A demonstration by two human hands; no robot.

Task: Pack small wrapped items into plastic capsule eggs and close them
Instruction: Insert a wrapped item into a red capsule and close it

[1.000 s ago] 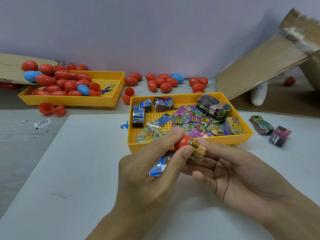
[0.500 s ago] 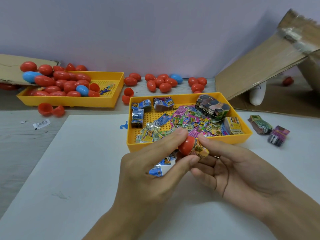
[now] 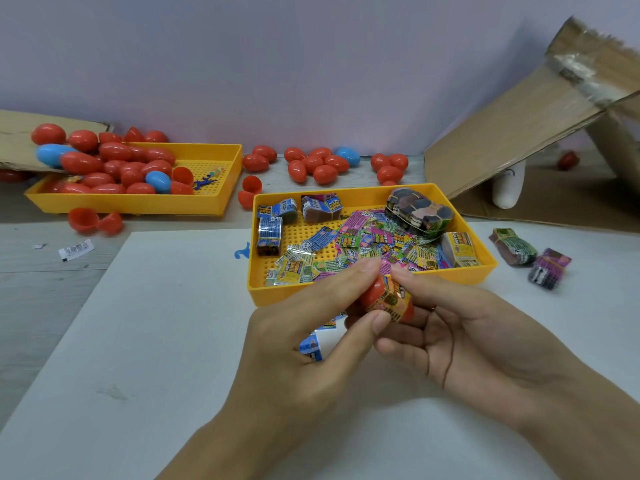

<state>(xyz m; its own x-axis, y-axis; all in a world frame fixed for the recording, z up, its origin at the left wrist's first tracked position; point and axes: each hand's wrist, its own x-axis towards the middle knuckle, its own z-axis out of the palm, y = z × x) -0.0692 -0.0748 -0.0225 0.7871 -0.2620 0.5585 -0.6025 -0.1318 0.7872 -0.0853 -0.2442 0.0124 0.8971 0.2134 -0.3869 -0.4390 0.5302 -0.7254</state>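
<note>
Fingers of the left hand [image 3: 304, 341] and right hand [image 3: 460, 334] pinch a red capsule egg [image 3: 372, 294], a wrapped item [image 3: 389, 303] wedged between its unclosed halves. Beyond, a yellow tray [image 3: 346, 295] holds many loose packets; closed eggs [image 3: 114, 161] fill the far tray, suggesting work is well underway.

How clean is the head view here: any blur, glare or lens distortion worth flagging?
Head view: light is soft and even, shadows faint. Wide-angle bending shows at the edges, on the cardboard flap. The hands, left and right, and the red capsule egg look slightly soft. Small glare spots sit on the eggs in the far tray.
</note>
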